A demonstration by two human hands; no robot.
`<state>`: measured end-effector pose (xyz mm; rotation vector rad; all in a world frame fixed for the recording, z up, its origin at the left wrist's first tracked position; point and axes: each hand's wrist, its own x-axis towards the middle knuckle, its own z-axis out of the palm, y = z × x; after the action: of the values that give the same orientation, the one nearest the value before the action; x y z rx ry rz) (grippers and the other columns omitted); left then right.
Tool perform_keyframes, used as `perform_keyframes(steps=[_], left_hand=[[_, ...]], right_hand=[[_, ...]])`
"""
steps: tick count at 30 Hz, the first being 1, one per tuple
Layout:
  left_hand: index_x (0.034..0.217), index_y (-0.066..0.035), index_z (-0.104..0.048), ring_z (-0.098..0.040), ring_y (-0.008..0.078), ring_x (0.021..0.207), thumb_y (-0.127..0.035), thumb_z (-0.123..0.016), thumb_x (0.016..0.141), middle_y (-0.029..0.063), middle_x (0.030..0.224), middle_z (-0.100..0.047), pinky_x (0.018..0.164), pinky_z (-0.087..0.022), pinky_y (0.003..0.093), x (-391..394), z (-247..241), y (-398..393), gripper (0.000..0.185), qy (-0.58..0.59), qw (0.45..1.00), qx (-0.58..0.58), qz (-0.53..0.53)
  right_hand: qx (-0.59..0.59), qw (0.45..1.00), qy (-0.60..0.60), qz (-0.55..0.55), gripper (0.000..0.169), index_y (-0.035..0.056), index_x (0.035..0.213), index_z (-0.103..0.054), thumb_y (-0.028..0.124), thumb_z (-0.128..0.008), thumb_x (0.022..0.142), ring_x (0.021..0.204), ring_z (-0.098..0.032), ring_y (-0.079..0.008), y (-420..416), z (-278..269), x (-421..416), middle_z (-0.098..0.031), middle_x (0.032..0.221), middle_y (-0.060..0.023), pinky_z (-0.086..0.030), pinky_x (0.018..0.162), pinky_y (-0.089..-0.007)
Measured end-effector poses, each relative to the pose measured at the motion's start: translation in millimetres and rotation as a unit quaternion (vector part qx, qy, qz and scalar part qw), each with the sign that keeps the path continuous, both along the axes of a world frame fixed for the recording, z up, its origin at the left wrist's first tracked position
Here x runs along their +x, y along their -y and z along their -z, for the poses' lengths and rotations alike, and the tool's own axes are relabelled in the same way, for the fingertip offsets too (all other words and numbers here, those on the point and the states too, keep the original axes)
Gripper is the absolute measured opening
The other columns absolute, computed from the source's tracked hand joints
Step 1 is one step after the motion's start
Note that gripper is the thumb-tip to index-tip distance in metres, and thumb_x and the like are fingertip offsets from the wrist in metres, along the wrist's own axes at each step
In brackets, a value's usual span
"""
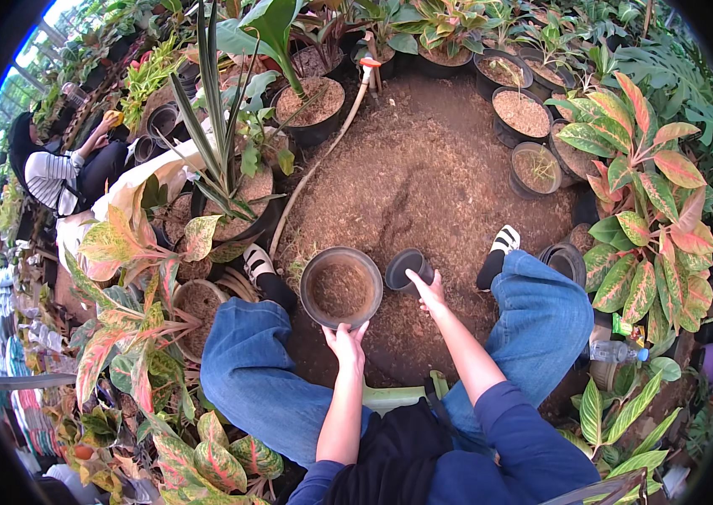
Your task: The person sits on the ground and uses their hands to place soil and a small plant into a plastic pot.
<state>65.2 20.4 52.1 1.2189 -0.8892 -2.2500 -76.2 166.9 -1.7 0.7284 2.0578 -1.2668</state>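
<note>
My left hand [346,344] grips the near rim of a round plastic plant pot [311,287], which has brown soil or growing medium inside. To its right, my right hand [429,291] holds a smaller black plastic pot [396,270] by its rim, with the fingers partly round its side. This smaller pot is tilted, and its inside looks dark; what it contains cannot be told. The two pots are apart, above the brown ground between my feet.
A hose [325,158] with a red-handled valve [369,62] runs along the left. Potted plants ring the ground, among them a pink-green aglaonema [637,221] at right. Stacked empty pots [566,262] and a plastic bottle [612,351] lie near my right knee. Another person [56,173] sits far left.
</note>
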Motion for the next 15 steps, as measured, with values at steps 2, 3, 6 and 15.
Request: perform_keyframes(steps=[2,3,6,15], left_hand=[[0.132,-0.016,-0.022,-0.052,0.037,0.099,0.009,-0.035,0.076,0.0152,0.118,-0.037,0.08,-0.051,0.051,-4,-2,-2,0.062,-0.001,1.0,0.009,-0.004],[0.132,-0.016,-0.023,-0.052,0.0372,0.099,0.009,-0.035,0.076,0.0151,0.118,-0.037,0.081,-0.051,0.0514,-8,-2,-3,0.062,-0.004,1.0,0.013,-0.005],[0.132,-0.015,-0.023,-0.051,0.0372,0.101,0.009,-0.036,0.075,0.0155,0.12,-0.036,0.083,-0.049,0.0525,-11,-3,-2,0.063,-0.006,0.999,0.038,-0.02],[0.132,-0.015,-0.023,-0.047,0.0397,0.107,0.009,-0.036,0.075,0.0151,0.127,-0.032,0.084,-0.048,0.053,-21,-4,-4,0.064,-0.027,0.997,0.072,-0.013]], right_hand=[[-0.009,1.0,-0.003,-0.013,0.104,0.0127,0.137,-0.016,0.053,-0.071,0.059,0.058,-0.048,-0.0125,2,6,2,-0.05,0.104,-0.0111,-0.043,0.045,-0.0244],[-0.065,0.996,-0.004,0.067,0.102,0.0135,0.137,-0.017,0.052,-0.072,0.06,0.057,-0.047,-0.0117,2,10,-2,-0.05,0.101,-0.01,-0.043,0.046,-0.0242],[-0.214,0.937,-0.012,0.275,0.091,0.0167,0.133,-0.023,0.047,-0.072,0.062,0.054,-0.043,-0.0086,4,9,-13,-0.048,0.092,-0.0058,-0.043,0.046,-0.024],[0.161,0.961,-0.218,0.048,0.118,0.0246,0.139,-0.003,0.019,-0.084,0.053,0.112,-0.039,-0.0419,-36,19,-90,-0.013,0.129,-0.0284,-0.032,0.099,-0.0424]])
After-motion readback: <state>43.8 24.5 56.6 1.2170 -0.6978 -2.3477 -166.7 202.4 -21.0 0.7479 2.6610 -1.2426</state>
